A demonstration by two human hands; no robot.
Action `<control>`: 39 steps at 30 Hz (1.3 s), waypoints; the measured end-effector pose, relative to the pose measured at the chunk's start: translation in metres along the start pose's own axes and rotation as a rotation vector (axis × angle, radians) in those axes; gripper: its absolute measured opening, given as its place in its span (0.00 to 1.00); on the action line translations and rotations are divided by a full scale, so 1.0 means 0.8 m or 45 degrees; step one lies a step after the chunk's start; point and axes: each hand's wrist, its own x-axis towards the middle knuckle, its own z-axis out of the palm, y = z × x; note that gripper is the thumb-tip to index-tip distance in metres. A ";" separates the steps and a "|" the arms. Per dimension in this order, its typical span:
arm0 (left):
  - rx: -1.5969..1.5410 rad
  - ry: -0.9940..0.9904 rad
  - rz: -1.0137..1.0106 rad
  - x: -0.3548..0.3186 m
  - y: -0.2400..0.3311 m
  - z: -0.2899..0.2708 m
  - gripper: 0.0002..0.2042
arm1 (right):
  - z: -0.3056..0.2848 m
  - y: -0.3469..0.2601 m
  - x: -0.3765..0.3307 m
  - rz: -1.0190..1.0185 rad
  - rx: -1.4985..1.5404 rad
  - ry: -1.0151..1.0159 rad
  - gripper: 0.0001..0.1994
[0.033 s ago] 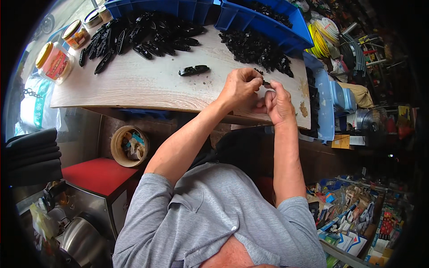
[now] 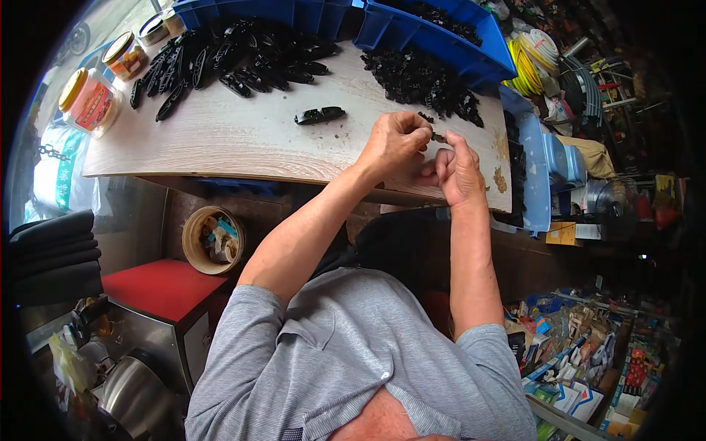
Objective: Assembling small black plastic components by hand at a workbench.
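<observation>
My left hand and my right hand meet over the right part of a pale wooden tabletop. Both pinch one small dark part between their fingertips. A single long black plastic piece lies on the board just left of my left hand. Behind it is a spread of several similar long black pieces. A heap of small black parts lies right behind my hands.
Blue bins with more black parts line the far edge and right side of the table. Lidded jars stand at the far left. Below the table are a round tub, a red-topped box and a metal kettle. Yellow wire coils lie at the right.
</observation>
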 end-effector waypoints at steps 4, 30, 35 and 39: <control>-0.189 0.020 -0.068 -0.010 0.005 -0.004 0.07 | -0.001 0.017 0.005 -0.291 0.054 -0.086 0.14; 1.899 0.555 0.327 -0.058 0.032 -0.157 0.17 | 0.010 0.033 0.000 -0.381 0.139 -0.196 0.08; 1.873 0.633 0.512 -0.045 0.037 -0.149 0.19 | 0.012 0.030 0.000 -0.383 0.161 -0.205 0.07; 1.841 0.662 0.626 -0.027 0.034 -0.135 0.20 | 0.016 0.029 0.001 -0.355 0.165 -0.167 0.07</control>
